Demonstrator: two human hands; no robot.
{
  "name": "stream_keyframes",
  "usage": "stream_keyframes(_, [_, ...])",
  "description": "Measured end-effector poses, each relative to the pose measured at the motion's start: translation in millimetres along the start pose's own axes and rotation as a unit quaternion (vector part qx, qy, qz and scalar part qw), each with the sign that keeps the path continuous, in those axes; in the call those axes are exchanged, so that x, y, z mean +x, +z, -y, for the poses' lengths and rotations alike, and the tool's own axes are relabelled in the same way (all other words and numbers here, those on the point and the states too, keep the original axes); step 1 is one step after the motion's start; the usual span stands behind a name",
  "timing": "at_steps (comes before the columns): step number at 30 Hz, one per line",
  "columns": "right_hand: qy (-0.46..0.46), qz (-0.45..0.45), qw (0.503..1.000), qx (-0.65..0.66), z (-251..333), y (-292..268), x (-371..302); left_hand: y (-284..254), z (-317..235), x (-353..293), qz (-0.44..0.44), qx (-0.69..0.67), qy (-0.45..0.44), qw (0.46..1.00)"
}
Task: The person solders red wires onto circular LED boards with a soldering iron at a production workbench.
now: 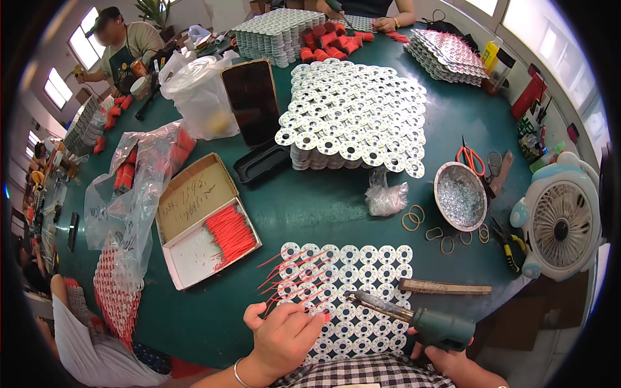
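A panel of round white LED circuit boards [368,273] lies in front of me, with thin red wires [292,279] sticking out from its left columns. My left hand [283,336] is closed in a pinch over the panel's left part; red shows at its fingertips, seemingly a red wire, whose far end is hidden. My right hand [435,357] is wrapped round the green handle of a soldering gun [446,328]. The gun's metal tip points left, at or just over the panel's middle; contact cannot be told. A worn wooden strip [446,287] lies beside the panel.
An open cardboard box [189,260] holds red wires [231,236]. Farther off stand stacked panels [356,110], a phone [251,103] and a white bucket [200,97]. At right are a metal bowl [460,196], pliers [508,246], scissors [470,157] and a fan [561,223]. Other people sit around the table.
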State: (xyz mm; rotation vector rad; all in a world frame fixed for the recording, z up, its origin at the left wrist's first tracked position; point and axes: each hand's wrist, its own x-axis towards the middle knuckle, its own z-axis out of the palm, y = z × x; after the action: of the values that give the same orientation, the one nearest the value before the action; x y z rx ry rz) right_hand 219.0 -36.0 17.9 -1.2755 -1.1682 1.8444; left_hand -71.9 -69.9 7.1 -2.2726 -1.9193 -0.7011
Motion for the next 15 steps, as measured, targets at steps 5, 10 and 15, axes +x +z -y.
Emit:
stream_keyframes(5, [-0.021,0.107,0.98,-0.164,-9,-8,-3,0,3,-7,0.011,-0.008,-0.005,1.0])
stream_keyframes(10, [-0.082,0.085,0.987,-0.112,-8,4,-6,5,3,-7,0.0,-0.039,-0.022,0.999])
stream_keyframes(15, [-0.137,0.111,0.936,-0.304,-1,8,4,5,6,-5,-0.001,-0.045,-0.024,0.999])
